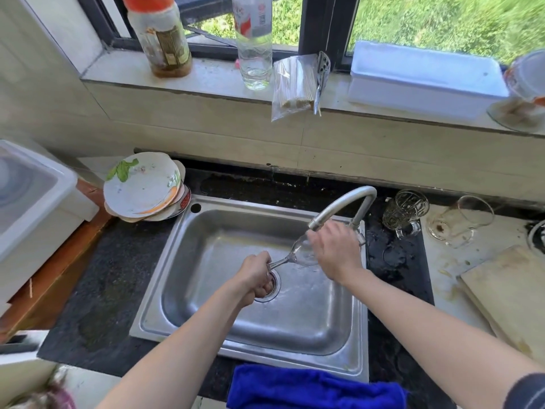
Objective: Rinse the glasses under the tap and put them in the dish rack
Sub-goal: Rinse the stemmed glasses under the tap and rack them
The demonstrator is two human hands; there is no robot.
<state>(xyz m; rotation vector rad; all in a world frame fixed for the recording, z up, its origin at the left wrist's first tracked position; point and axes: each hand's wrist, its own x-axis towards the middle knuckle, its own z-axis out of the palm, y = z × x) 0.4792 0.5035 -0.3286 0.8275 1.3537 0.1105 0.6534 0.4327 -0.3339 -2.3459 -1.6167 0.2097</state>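
A clear stemmed wine glass (298,253) lies tilted over the steel sink (206,231), its bowl just under the tap spout (342,206). My left hand (255,274) is closed around its foot and stem above the drain. My right hand (334,249) covers the bowl, fingers wrapped on it. A patterned glass mug (405,209) stands on the dark counter right of the tap. Beside it a clear glass mug (460,221) lies tipped on the pale counter. No dish rack can be made out in view.
Stacked plates (144,187) lean at the sink's back left corner. A blue cloth (312,388) hangs over the front edge. A wooden cutting board (510,293) lies at right. Bottles (253,39) and a white box (424,78) stand on the windowsill.
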